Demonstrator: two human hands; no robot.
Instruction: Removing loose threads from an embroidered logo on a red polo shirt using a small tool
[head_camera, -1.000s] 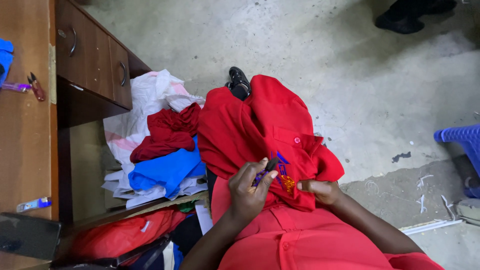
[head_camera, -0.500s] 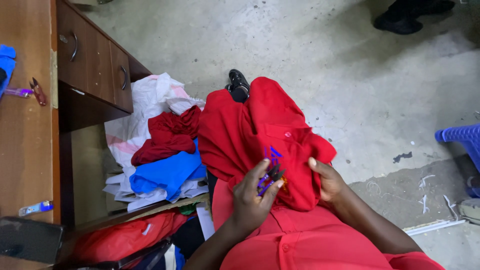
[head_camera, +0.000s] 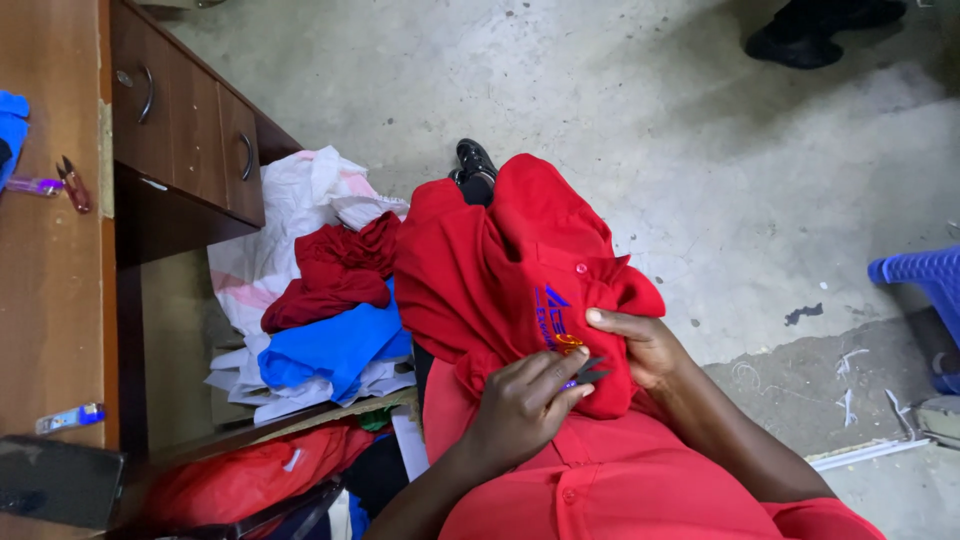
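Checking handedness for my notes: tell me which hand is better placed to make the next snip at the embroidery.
Left, probably. The left hand holds the small snips by the embroidery on the red shirt; the right hand is pinching the fabric.

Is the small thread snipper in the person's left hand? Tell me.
Yes, the left hand pinches the small dark snipper against the red shirt, while the right hand grips the fabric.

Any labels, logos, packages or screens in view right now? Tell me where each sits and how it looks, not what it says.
Embroidered blue and orange logo: on the red polo shirt in the lap, beside the right hand.
Dark flat phone-like slab: on the brown wooden desk, near corner; screen blank.
Small blue-and-white tube: lying on the desk, label unreadable.
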